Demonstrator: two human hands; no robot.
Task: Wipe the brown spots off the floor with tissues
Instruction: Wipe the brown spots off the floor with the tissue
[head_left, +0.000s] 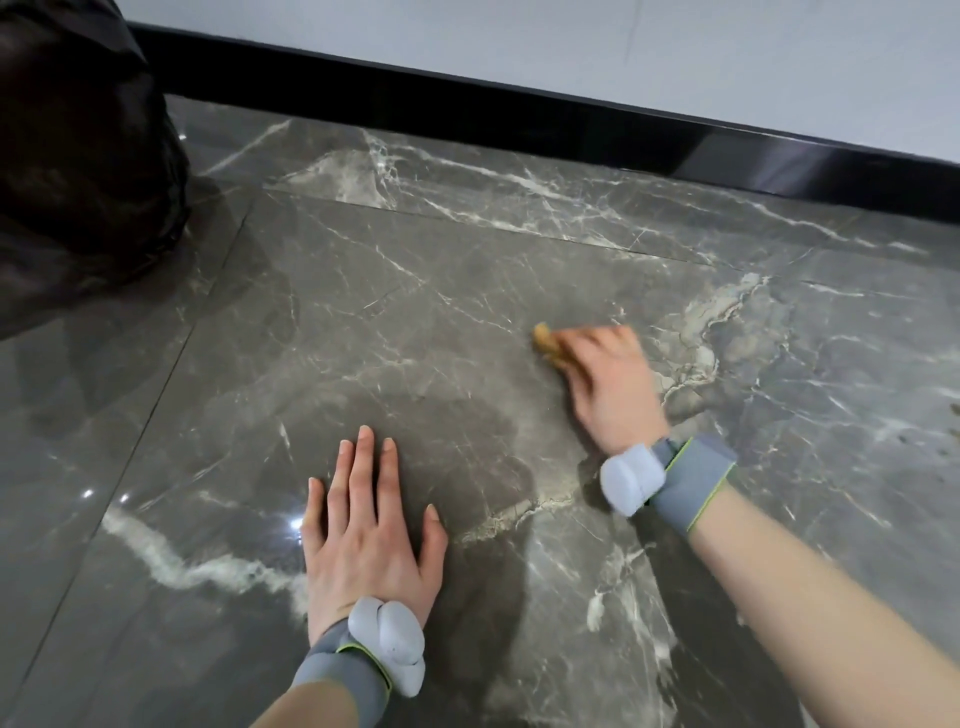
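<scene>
Tissue (546, 344), stained brown, lies on the floor (415, 291) under our right hand (608, 384), blurred fingers curled over it; our left hand (369, 530) braces flat, fingers straight. We should press firmly, in short strokes

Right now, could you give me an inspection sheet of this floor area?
Surface: glossy dark marble floor, pale veins.
Job's things: brown-stained tissue pressed to the floor; brown spots at the far right edge.
Clutter: black bag, upper left.
Hands: left hand flat on the floor, fingers straight; right hand holds the tissue, blurred.
Cables: nothing seen.
Surroundings: black skirting board below a white wall; grey wristbands on both wrists.
</scene>
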